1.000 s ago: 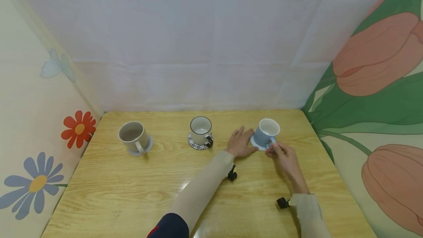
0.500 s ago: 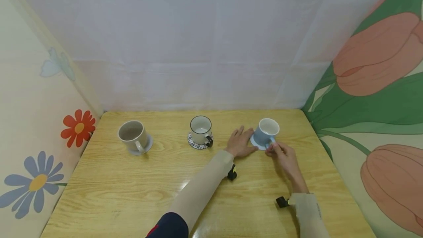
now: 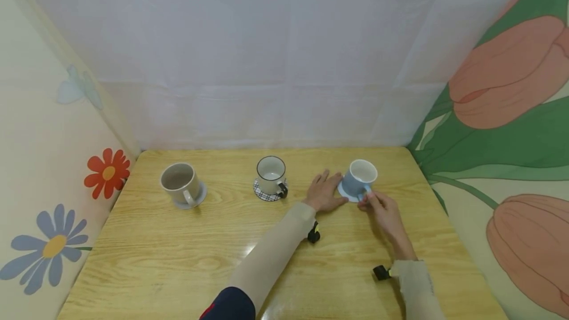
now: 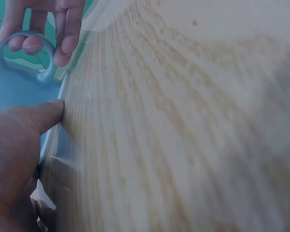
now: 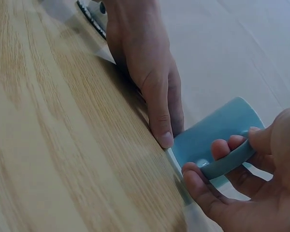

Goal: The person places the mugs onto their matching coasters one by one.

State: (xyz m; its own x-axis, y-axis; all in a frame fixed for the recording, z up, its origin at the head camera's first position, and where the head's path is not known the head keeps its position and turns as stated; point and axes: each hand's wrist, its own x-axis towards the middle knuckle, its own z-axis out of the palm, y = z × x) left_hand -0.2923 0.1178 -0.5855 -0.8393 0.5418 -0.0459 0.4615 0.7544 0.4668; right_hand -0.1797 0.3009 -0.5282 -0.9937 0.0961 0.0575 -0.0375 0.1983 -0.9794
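Note:
A light blue mug (image 3: 354, 182) with a white inside stands on a pale blue coaster (image 3: 345, 194) at the right of the table. My right hand (image 3: 383, 211) grips its handle (image 5: 229, 162), fingers hooked through the loop and thumb on top, as the right wrist view shows. Flat on the table just left of the mug lies my left hand (image 3: 323, 192), fingers spread. Its thumb (image 4: 46, 115) and fingertips are at the coaster's edge.
A white mug (image 3: 270, 176) with a black rim and dark handle stands on a checked coaster (image 3: 261, 193) mid-table. Further left, a grey-beige mug (image 3: 179, 181) sits on a grey coaster (image 3: 201, 194). A white sheet (image 3: 284, 63) hangs behind the wooden table (image 3: 178, 260).

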